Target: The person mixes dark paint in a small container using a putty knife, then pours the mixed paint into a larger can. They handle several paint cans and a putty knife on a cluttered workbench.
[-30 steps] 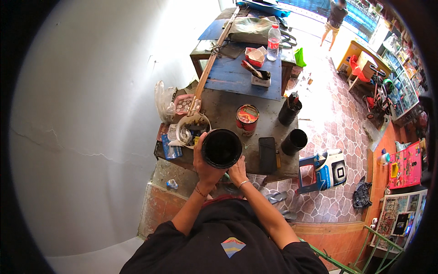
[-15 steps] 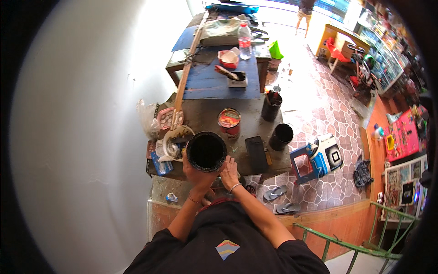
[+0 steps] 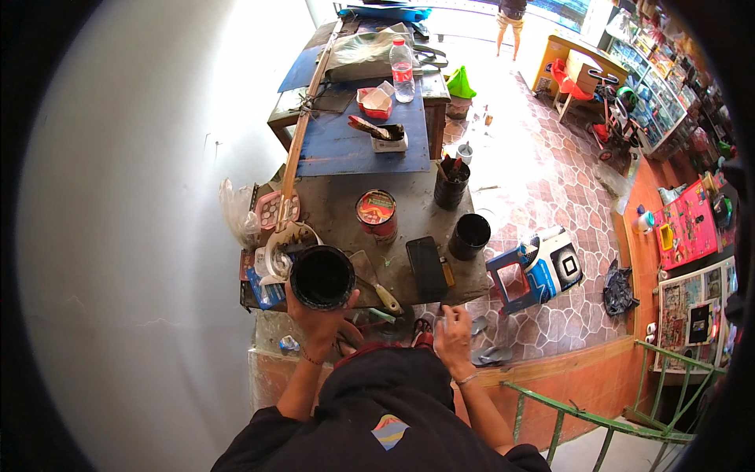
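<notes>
Half a second ago both hands were up at the black cylinder; the right hand (image 3: 454, 332) has since dropped away from it to the near edge of the counter (image 3: 338, 206), where its fingers curl loosely with nothing clearly in them, though the view is too small to tell whether they are closed. The left hand (image 3: 318, 324) alone now carries the black cylinder (image 3: 322, 277), fingers clamped on its lower rim from beneath.

The cylinder is a round, matte black tube or pot with a thin rim and a dark hollow inside. Its open mouth faces up toward the camera, so its long axis runs nearly straight along the line of sight. It sits just above and beyond the left hand, over the near left corner of the counter, well apart from the right hand.

The counter top is grey, worn and blotchy. On it stand a red tin (image 3: 377, 212) with a printed label, a black cup (image 3: 469, 235) near the right edge, a taller black holder (image 3: 451, 183) with tools sticking out, and a flat black rectangular block (image 3: 426, 267). A wooden-handled tool (image 3: 385, 296) lies just right of the cylinder.
</notes>
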`<move>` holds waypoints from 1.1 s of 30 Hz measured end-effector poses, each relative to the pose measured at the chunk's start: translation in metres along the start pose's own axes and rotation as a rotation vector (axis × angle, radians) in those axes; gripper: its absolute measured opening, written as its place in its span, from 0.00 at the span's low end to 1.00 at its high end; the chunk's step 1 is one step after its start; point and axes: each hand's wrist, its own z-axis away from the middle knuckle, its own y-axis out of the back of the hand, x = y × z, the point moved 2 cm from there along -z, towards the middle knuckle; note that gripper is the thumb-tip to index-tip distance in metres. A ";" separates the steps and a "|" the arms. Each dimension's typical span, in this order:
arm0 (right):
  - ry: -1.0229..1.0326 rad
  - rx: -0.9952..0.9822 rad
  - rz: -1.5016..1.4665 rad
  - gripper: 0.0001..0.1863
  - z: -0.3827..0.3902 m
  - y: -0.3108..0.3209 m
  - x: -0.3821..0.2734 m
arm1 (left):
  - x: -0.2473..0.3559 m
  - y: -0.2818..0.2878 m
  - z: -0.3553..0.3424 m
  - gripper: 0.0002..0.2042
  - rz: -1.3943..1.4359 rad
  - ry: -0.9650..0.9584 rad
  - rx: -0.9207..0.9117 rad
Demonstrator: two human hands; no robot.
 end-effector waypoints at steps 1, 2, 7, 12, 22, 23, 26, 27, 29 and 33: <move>-0.022 0.023 0.029 0.22 -0.001 0.009 0.011 | 0.000 0.002 0.003 0.45 -0.053 -0.031 -0.011; -0.046 0.044 0.056 0.22 -0.002 0.018 0.020 | -0.002 0.003 0.003 0.45 -0.024 0.019 0.012; -0.066 0.147 0.143 0.20 -0.023 0.045 0.037 | -0.009 0.012 0.014 0.45 -0.048 0.071 0.067; 0.040 -0.015 0.028 0.20 -0.040 0.043 0.028 | -0.005 0.024 0.028 0.47 -0.015 0.139 0.114; 0.168 -0.105 0.032 0.19 -0.049 0.042 0.026 | 0.036 0.067 0.071 0.51 -0.175 0.060 0.187; 0.153 -0.098 0.030 0.19 -0.046 0.044 0.027 | 0.035 0.070 0.073 0.50 -0.196 0.086 0.170; 0.112 -0.068 0.040 0.19 -0.029 0.050 0.029 | 0.032 0.079 0.078 0.48 -0.102 0.123 0.165; 0.071 -0.052 0.054 0.20 -0.021 0.052 0.033 | 0.032 0.082 0.080 0.48 -0.047 0.091 0.178; 0.061 -0.048 0.102 0.20 0.000 0.052 0.040 | 0.029 0.089 0.084 0.48 0.001 0.051 0.182; -0.110 -0.008 0.183 0.18 0.086 0.042 0.075 | 0.026 0.111 0.096 0.49 0.021 0.003 0.094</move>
